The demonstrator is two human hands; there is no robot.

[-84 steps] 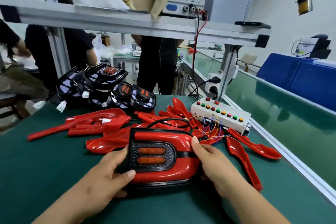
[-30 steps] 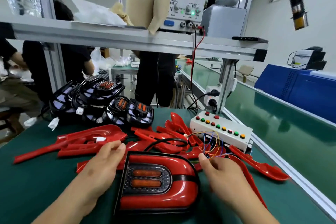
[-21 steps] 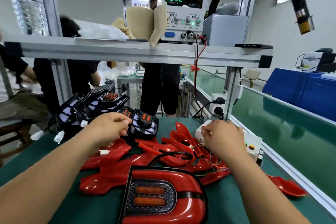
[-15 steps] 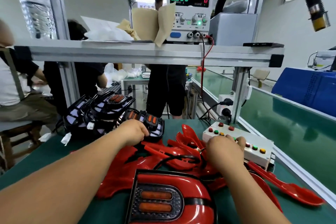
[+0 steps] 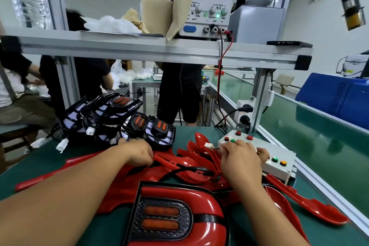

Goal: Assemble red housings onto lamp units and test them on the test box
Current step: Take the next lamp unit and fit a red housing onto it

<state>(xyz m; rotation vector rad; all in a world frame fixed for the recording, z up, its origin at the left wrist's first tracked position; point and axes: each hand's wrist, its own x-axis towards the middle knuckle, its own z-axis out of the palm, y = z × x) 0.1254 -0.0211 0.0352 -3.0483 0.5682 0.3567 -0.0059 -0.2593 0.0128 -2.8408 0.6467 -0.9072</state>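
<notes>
Lamp unit [image 5: 175, 215], red housing already on, lies on the green bench [image 5: 36, 158] at the near edge, nearer us than both hands and touched by neither, its long axis running left to right, lens end leftward. Its black cable [image 5: 187, 169] loops away from us into the gap between the hands; its end is hidden. Our right hand [image 5: 239, 159], just beside the test box [image 5: 267, 145], pinches a white plug [image 5: 207, 145] by its short lead. Our left hand [image 5: 137, 153] lies curled on the loose red housings [image 5: 191, 158]; whether it grips anything we cannot tell. Joining plug to cable looks next, we judge, and the right hand is nearer.
</notes>
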